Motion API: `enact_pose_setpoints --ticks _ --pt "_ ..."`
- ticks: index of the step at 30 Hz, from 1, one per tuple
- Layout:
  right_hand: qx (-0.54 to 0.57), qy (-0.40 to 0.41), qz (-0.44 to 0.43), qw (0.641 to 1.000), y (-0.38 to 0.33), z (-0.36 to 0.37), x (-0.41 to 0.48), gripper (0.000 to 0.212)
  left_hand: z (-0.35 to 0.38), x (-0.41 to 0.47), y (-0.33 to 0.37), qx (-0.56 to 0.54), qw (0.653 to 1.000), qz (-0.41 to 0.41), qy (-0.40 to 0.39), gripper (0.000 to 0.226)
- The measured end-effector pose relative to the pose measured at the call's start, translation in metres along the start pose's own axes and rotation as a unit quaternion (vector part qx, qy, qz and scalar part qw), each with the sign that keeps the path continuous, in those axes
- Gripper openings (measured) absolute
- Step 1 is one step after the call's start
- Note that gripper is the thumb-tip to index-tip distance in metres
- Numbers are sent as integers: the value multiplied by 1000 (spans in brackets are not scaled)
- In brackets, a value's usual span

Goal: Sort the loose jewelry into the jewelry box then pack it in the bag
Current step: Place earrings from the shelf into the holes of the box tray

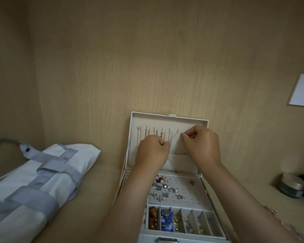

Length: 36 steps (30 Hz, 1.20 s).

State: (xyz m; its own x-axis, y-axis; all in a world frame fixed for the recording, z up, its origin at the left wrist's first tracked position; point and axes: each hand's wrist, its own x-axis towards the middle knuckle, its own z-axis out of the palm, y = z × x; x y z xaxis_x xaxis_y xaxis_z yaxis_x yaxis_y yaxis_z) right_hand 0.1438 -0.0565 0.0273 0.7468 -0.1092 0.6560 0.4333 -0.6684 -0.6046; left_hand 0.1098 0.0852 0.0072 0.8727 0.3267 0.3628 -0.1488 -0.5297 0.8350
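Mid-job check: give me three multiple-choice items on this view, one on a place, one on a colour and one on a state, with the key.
1. Where does the bag lie relative to the jewelry box?
A. To its left
B. To its right
C. Inside it

2. What colour are the beads in the front row's leftmost compartment?
A. Green
B. Brown
C. White

3. What are the left hand and right hand doing?
A. Lying flat on the bag
B. Gripping the bag's straps
C. Pinching a thin chain at the open lid

Key: 1 A, the bag lies left of the box. 2 B, glossy brown beads fill that compartment. 3 C, both hands' fingertips pinch the chain in front of the upright lid.
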Motion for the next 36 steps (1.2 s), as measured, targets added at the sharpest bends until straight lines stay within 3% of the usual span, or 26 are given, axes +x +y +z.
enact_pose_setpoints --ticks 6,11,14,16,24,31,36 --pt "65 -136 69 986 8 2 -16 15 -5 0 8 -25 997 -7 -79 26" --pt "229 -326 155 904 -4 -15 -29 15 -12 -1 19 -28 987 6 -157 16" --pt "282 -389 167 861 -4 -21 -30 10 -20 -2 25 2 983 21 -182 23" --pt "285 -414 156 851 -2 -22 -28 8 -24 -2 27 2 980 19 -196 25" --pt "130 -433 124 883 4 -44 -13 17 -22 -7 22 54 981 41 -184 18" --pt "136 -357 72 921 7 -55 1 13 -2 -19 22 -26 973 13 -231 19" --pt "209 -329 93 916 6 -61 3 13 6 -26 25 -47 963 -19 -266 16"
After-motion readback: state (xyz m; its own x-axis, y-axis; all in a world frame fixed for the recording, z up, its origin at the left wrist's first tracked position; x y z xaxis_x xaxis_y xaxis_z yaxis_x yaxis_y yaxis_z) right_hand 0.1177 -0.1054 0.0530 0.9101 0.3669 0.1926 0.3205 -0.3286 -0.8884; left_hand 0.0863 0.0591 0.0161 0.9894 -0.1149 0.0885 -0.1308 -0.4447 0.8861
